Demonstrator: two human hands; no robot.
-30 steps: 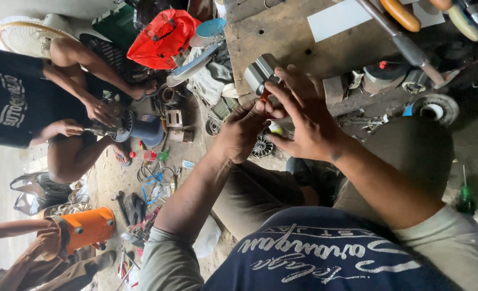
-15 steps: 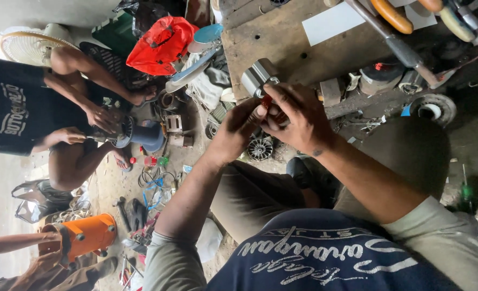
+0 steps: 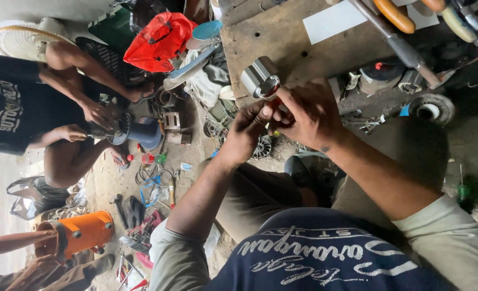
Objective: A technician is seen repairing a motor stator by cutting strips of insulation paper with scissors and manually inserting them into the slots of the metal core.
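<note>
The metal cylinder (image 3: 260, 78) lies at the wooden counter (image 3: 282, 37) edge, open end facing the hands. Left hand (image 3: 248, 129) and right hand (image 3: 310, 112) fingers are pinched together on a small red part (image 3: 276, 102), just beside it.

Your left hand (image 3: 248, 129) and right hand (image 3: 310, 112) meet at a shiny silver metal cylinder (image 3: 261, 79), pinching something small and red. It sits against the worn wooden workbench (image 3: 282, 37).
</note>
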